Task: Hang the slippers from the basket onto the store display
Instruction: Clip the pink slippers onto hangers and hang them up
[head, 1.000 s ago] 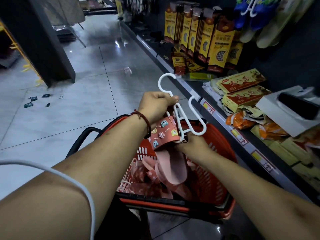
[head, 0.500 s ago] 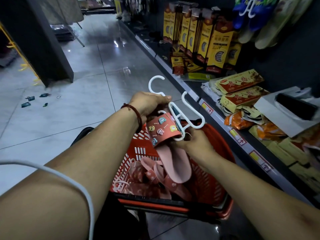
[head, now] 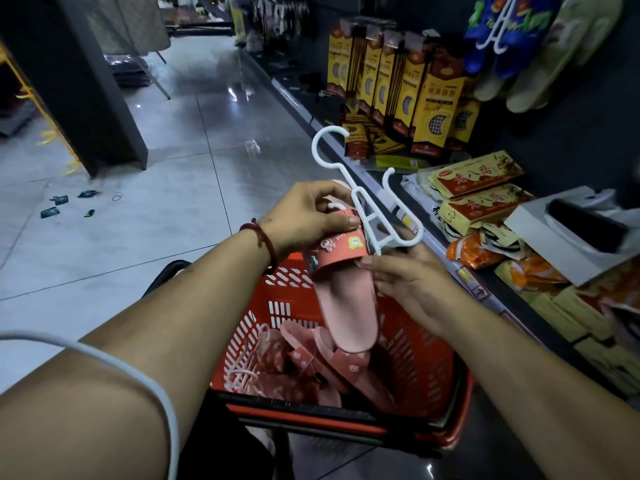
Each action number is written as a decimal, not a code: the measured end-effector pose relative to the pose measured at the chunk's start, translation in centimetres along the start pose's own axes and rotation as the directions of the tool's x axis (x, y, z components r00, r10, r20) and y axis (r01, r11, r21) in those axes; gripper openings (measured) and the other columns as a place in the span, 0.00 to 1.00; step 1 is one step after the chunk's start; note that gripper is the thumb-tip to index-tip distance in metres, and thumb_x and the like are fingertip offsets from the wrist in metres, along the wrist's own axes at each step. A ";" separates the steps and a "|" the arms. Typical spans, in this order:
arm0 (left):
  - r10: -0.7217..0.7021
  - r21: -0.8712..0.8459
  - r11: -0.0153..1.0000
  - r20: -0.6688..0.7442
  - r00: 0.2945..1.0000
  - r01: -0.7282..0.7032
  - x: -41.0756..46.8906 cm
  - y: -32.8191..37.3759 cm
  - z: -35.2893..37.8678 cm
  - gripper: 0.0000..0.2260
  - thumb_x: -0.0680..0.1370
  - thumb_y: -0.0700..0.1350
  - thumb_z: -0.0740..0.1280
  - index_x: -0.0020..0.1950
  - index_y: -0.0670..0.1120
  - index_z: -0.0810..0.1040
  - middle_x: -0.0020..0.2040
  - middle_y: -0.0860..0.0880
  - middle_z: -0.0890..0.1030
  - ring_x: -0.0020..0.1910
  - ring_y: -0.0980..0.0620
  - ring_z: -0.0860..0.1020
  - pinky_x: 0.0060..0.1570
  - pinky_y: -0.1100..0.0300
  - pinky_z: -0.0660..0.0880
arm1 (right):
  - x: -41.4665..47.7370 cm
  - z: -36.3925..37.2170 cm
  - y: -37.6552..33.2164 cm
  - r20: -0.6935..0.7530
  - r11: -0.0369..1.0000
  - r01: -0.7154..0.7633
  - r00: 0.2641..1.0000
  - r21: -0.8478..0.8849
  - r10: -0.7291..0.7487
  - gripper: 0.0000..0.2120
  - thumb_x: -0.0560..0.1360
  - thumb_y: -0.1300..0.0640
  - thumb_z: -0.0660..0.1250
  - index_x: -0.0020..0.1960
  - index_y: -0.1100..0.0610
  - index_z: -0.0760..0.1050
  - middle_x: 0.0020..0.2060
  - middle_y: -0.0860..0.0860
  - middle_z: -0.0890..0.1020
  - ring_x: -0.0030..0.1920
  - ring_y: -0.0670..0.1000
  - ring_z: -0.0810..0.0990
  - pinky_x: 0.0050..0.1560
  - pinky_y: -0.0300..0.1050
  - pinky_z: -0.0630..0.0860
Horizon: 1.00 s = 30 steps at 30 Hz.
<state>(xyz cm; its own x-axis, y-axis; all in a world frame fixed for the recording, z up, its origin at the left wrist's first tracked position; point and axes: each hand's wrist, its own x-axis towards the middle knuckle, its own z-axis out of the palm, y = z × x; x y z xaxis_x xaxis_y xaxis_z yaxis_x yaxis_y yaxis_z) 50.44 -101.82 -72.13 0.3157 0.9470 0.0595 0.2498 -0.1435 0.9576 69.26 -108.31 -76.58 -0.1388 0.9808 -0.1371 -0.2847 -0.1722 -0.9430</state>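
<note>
A pink slipper (head: 346, 299) with a red cartoon-printed strap hangs toe-up above the red basket (head: 429, 372). My left hand (head: 308, 216) grips the strap's upper edge against a white plastic hanger (head: 367, 202), whose hook points up and left. Below the hanger's right arm, my right hand (head: 405, 271) pinches the slipper's right edge near the strap. More pink slippers (head: 311, 362) and another white hanger lie in the basket. Blue and pale slippers (head: 509, 39) hang on the dark display wall at upper right.
A shelf on the right carries yellow insole boxes (head: 412, 88), red-and-yellow packets (head: 478, 188) and a white box (head: 568, 230). A dark pillar (head: 86, 88) stands on the tiled floor at left, small scraps near it. A white cable (head: 145, 375) crosses my left forearm.
Both hands have lifted the slipper and hanger slightly higher above the basket. The hanger has tilted more upright, and my right hand has shifted to the slipper's side edge.
</note>
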 end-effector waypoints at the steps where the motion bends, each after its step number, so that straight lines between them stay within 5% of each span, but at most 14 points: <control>1: 0.008 0.006 1.000 -0.010 1.000 -0.008 0.1 0.0 -0.2 0.12 0.72 0.36 0.76 0.55 0.41 0.82 0.55 0.40 0.85 0.54 0.41 0.84 0.57 0.44 0.80 | -0.1 -0.2 -0.8 -0.033 0.999 0.014 0.999 0.029 -0.013 0.31 0.69 0.66 0.74 0.69 0.53 0.70 0.48 0.51 0.86 0.47 0.52 0.86 0.51 0.49 0.78; 4: 0.075 0.074 0.994 0.018 0.997 -0.076 0.0 0.3 -0.2 0.12 0.72 0.35 0.76 0.55 0.39 0.82 0.56 0.42 0.84 0.54 0.44 0.84 0.57 0.47 0.81 | -0.1 -0.9 -2.8 -0.112 0.955 0.117 0.982 -0.272 -0.152 0.21 0.73 0.60 0.74 0.64 0.50 0.76 0.52 0.53 0.85 0.45 0.47 0.85 0.43 0.40 0.78; 7: 0.114 0.149 0.981 0.088 0.990 -0.126 -0.1 0.6 0.3 0.12 0.72 0.36 0.76 0.55 0.39 0.83 0.57 0.44 0.82 0.53 0.48 0.83 0.56 0.55 0.81 | -0.2 -1.6 -3.3 -0.017 0.819 0.133 0.985 -0.558 -0.171 0.05 0.77 0.55 0.72 0.52 0.53 0.82 0.33 0.53 0.83 0.27 0.47 0.75 0.28 0.36 0.68; 9: 0.083 0.214 0.970 0.152 0.985 -0.115 -0.3 0.9 0.4 0.14 0.73 0.39 0.77 0.58 0.42 0.82 0.57 0.46 0.83 0.52 0.49 0.83 0.55 0.56 0.81 | -0.3 -1.9 -2.8 0.002 0.805 0.115 0.990 -0.582 -0.140 0.06 0.78 0.53 0.70 0.47 0.56 0.81 0.27 0.57 0.77 0.24 0.50 0.72 0.24 0.38 0.65; 14: -0.132 0.517 0.855 0.293 0.947 -0.041 -0.7 1.8 0.2 0.26 0.68 0.49 0.80 0.64 0.53 0.76 0.57 0.54 0.80 0.52 0.56 0.80 0.54 0.61 0.79 | -0.2 -1.6 -1.9 -0.028 0.887 0.080 0.994 -0.455 -0.104 0.08 0.79 0.60 0.68 0.49 0.67 0.79 0.34 0.60 0.80 0.26 0.54 0.77 0.26 0.43 0.71; 18: -0.178 0.358 0.932 0.316 0.932 0.057 -1.2 1.9 -0.3 0.26 0.70 0.35 0.78 0.64 0.48 0.74 0.57 0.43 0.83 0.53 0.46 0.84 0.55 0.45 0.81 | -0.2 -1.9 -2.0 -0.034 0.937 0.069 0.996 -0.342 -0.085 0.09 0.79 0.62 0.68 0.52 0.69 0.78 0.38 0.64 0.80 0.30 0.56 0.80 0.29 0.46 0.77; 24: -0.055 0.228 0.973 0.109 0.992 0.029 -1.8 2.4 -0.1 0.21 0.76 0.30 0.68 0.63 0.50 0.73 0.57 0.36 0.80 0.53 0.36 0.82 0.52 0.37 0.79 | -0.9 -2.2 -1.9 0.086 0.731 0.062 0.996 -0.679 -0.005 0.06 0.80 0.57 0.69 0.47 0.58 0.81 0.31 0.60 0.83 0.27 0.58 0.77 0.29 0.45 0.72; 30: 0.019 0.209 0.978 -0.068 0.997 -0.004 -1.3 1.6 -0.7 0.19 0.71 0.32 0.67 0.54 0.55 0.76 0.53 0.44 0.78 0.44 0.48 0.79 0.37 0.55 0.76 | -1.1 -1.0 -1.1 0.085 0.814 0.031 0.996 -0.580 0.023 0.05 0.81 0.60 0.66 0.47 0.59 0.75 0.38 0.56 0.83 0.32 0.61 0.82 0.27 0.47 0.74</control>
<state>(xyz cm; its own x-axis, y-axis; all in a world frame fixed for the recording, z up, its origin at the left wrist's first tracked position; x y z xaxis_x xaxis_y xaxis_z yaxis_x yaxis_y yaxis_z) 49.77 -103.06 -70.47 0.2571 0.9616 0.0965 0.4347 -0.2042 0.8771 70.68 -109.06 -75.70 -0.2257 0.9652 -0.1324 0.3142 -0.0565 -0.9477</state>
